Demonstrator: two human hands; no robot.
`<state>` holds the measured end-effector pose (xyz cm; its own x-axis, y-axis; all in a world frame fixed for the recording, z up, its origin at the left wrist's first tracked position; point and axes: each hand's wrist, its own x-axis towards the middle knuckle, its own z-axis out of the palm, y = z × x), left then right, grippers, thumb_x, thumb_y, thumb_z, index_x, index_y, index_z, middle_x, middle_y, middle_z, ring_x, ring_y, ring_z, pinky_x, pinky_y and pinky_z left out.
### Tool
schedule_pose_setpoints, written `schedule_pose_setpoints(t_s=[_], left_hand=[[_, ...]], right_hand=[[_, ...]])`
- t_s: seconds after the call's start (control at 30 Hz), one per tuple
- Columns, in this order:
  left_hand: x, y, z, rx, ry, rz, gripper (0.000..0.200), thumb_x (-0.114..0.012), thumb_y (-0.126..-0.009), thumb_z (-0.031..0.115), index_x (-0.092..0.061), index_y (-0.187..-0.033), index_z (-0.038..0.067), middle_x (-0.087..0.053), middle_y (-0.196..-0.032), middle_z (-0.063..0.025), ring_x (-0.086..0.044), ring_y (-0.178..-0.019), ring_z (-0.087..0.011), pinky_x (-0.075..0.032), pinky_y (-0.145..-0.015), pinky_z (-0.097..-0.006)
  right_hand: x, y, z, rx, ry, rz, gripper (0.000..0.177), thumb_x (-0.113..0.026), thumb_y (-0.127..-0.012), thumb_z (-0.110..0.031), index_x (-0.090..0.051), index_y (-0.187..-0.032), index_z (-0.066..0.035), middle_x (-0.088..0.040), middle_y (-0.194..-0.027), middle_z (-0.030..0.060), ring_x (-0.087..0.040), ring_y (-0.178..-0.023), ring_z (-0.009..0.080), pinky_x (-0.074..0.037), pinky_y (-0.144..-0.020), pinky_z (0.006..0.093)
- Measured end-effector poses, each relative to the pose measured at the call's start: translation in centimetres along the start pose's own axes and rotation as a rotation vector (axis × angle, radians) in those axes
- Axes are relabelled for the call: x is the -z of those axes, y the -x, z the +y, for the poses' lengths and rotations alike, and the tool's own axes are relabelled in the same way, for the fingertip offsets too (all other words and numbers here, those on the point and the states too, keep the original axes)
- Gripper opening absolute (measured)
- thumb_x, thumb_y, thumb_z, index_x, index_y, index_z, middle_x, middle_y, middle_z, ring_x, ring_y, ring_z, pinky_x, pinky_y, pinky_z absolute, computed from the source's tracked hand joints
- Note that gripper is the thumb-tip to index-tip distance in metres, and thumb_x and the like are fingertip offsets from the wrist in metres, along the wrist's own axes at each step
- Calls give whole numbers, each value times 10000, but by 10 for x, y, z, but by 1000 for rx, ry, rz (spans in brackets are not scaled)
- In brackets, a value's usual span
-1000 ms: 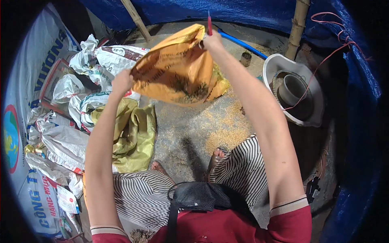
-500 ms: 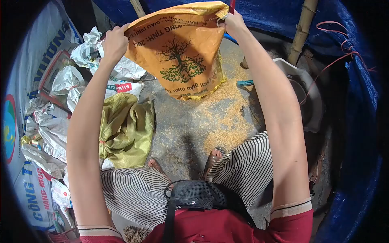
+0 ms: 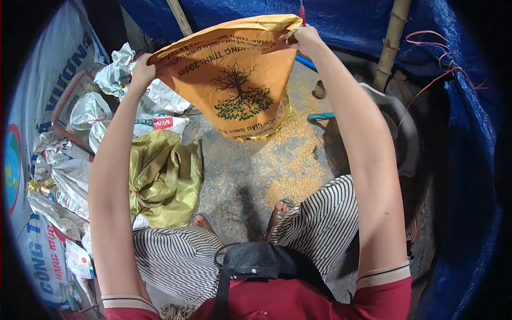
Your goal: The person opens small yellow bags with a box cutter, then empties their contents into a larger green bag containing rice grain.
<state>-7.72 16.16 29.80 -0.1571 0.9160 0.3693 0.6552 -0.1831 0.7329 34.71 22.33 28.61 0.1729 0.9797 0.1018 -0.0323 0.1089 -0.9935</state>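
I hold an orange woven sack (image 3: 234, 80) printed with a dark tree, stretched out flat in front of me above the floor. My left hand (image 3: 143, 68) grips its upper left corner. At the upper right corner my right hand (image 3: 305, 38) pinches the sack's edge, and a thin red stick (image 3: 302, 12) pokes up from that hand. The sack hangs upside down, its lower edge just above scattered husks (image 3: 290, 154) on the concrete floor.
A yellow-green sack (image 3: 162, 178) lies on the floor at left, with white printed bags (image 3: 93, 114) piled behind it. A white basin (image 3: 402, 133) sits at right. Bamboo poles (image 3: 392, 42) and a blue tarp (image 3: 469, 160) wall the space. My bare feet (image 3: 280, 210) stand below.
Both arms have lifted the crumpled sack and pulled it open into a flat sheet; since half a second ago my left hand has dropped slightly.
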Motion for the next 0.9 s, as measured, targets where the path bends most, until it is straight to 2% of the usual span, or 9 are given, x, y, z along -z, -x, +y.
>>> schedule_pose_setpoints(t_s=[0.1,0.27,0.33,0.37,0.4,0.5,0.67,0.73,0.9], left_hand=[[-7,-7,37,-79,52,103,352,-404,-693,-34,-586,-993,-13,-621,-848,-106,-592,-785,-171,-473,-688,-275],[-12,-26,77,-228,-9,354,365,-418,-695,-20,-602,-1004,38,-641,-904,-96,-595,-847,-174,-441,-781,-273],[-18,-25,91,-248,96,467,330,-430,-722,-4,-604,-997,51,-643,-930,-92,-597,-860,-178,-441,-785,-277],[-19,-25,95,-294,133,522,281,-451,-748,3,-604,-980,44,-642,-917,-87,-595,-851,-169,-443,-783,-270],[-20,-27,94,-344,253,537,256,-467,-758,-5,-602,-971,38,-637,-907,-80,-592,-847,-153,-445,-779,-258],[-13,-37,85,-491,295,511,281,-436,-781,-41,-568,-1023,10,-605,-961,-75,-559,-889,-143,-430,-803,-243],[-14,-5,107,-425,137,427,345,-392,-750,-79,-565,-1034,12,-602,-972,-73,-562,-903,-144,-431,-816,-246],[-9,-4,105,-451,82,429,365,-358,-757,-64,-563,-1048,14,-601,-984,-70,-564,-909,-139,-432,-820,-246],[11,-7,102,-372,247,341,340,-329,-828,72,-546,-1085,20,-583,-1031,-73,-557,-916,-142,-437,-808,-257]], right_hand=[[7,1,-13,71,-238,45,155,-488,-817,4,-533,-964,-23,-594,-817,86,-605,-657,165,-440,-487,288],[32,-15,-24,297,-325,-13,215,-533,-809,-22,-519,-1021,9,-589,-866,91,-599,-715,181,-496,-584,297],[42,-48,-23,311,-421,-94,133,-504,-852,-43,-520,-983,-45,-554,-874,54,-554,-730,151,-422,-569,260],[49,-65,-20,391,-462,-215,157,-508,-835,-14,-525,-988,-42,-554,-865,58,-559,-744,155,-442,-536,258],[32,-42,-38,378,-424,-59,162,-507,-728,23,-570,-862,-43,-559,-721,50,-543,-599,179,-437,-501,296],[25,-36,-58,439,-734,-243,172,-489,-738,13,-554,-885,-46,-551,-722,47,-512,-563,165,-413,-487,284],[34,-30,-46,252,-459,-29,115,-474,-763,-3,-551,-826,-60,-526,-688,31,-478,-521,144,-360,-431,266],[39,-33,-35,267,-446,-127,95,-489,-772,-15,-547,-832,-61,-523,-694,31,-479,-526,147,-358,-425,270],[28,-5,-62,278,-533,-43,94,-500,-776,-12,-546,-844,-56,-523,-677,29,-481,-518,152,-368,-425,267]])
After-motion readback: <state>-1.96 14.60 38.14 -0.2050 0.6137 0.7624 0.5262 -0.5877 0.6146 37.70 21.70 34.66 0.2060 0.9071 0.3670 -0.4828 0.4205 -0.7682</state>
